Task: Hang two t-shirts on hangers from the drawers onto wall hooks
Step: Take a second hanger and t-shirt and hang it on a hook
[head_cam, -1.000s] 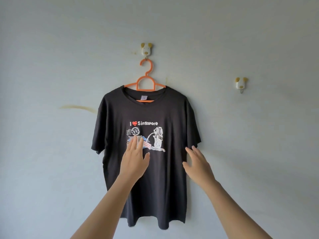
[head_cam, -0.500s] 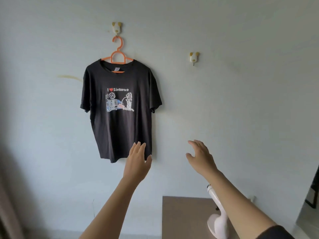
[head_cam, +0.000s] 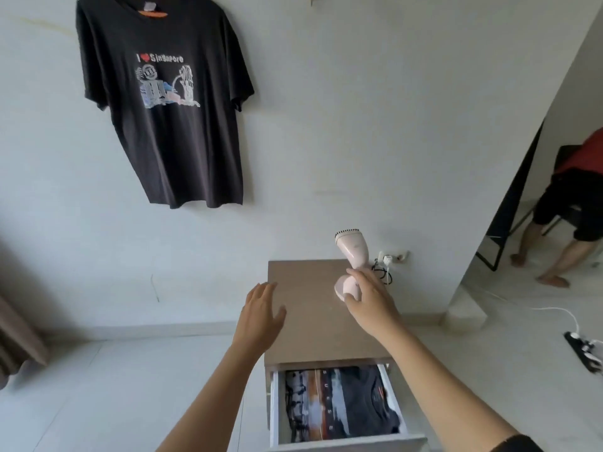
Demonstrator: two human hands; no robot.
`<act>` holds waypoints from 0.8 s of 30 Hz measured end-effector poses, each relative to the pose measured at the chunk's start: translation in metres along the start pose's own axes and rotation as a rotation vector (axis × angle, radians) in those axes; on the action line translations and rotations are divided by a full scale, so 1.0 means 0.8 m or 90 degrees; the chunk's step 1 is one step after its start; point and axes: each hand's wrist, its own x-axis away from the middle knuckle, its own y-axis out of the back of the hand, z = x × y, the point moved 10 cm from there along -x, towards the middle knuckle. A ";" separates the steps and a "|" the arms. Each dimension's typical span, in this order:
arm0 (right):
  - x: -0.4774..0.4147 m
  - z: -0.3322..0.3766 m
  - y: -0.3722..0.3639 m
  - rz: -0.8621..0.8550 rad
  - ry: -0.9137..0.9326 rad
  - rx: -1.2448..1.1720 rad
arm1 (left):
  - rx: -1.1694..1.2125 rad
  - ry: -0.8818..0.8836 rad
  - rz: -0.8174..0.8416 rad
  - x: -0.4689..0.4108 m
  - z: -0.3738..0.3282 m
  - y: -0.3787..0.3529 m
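Observation:
A black printed t-shirt (head_cam: 169, 102) hangs on the wall at the upper left, a sliver of its orange hanger (head_cam: 153, 15) showing at the collar. Below me a brown drawer unit (head_cam: 306, 308) stands against the wall with its top drawer (head_cam: 336, 406) pulled out. A folded dark t-shirt (head_cam: 339, 404) with a photo print lies inside. My left hand (head_cam: 261, 316) hovers open over the unit's left edge. Over its top hovers my right hand (head_cam: 370, 300), fingers apart, in front of a steamer's base. Both hold nothing.
A pink handheld steamer (head_cam: 350, 259) stands on the unit's top by the wall socket (head_cam: 391, 257). A person (head_cam: 574, 203) bends over in the doorway at the right. A power strip (head_cam: 584, 349) and cable lie on the floor. A curtain (head_cam: 16, 340) hangs at the left.
My view has dropped from the hung t-shirt down to the drawer unit. Both hands came down off the shirt and now hover over the unit's top.

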 end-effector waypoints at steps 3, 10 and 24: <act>0.054 -0.069 -0.048 0.062 -0.061 -0.005 | 0.015 0.050 0.065 0.049 0.026 -0.074; 0.149 -0.239 -0.183 0.177 -0.183 0.018 | -0.012 0.132 0.180 0.133 0.095 -0.253; 0.215 -0.430 -0.433 0.008 -0.022 -0.028 | -0.045 0.151 0.075 0.212 0.230 -0.549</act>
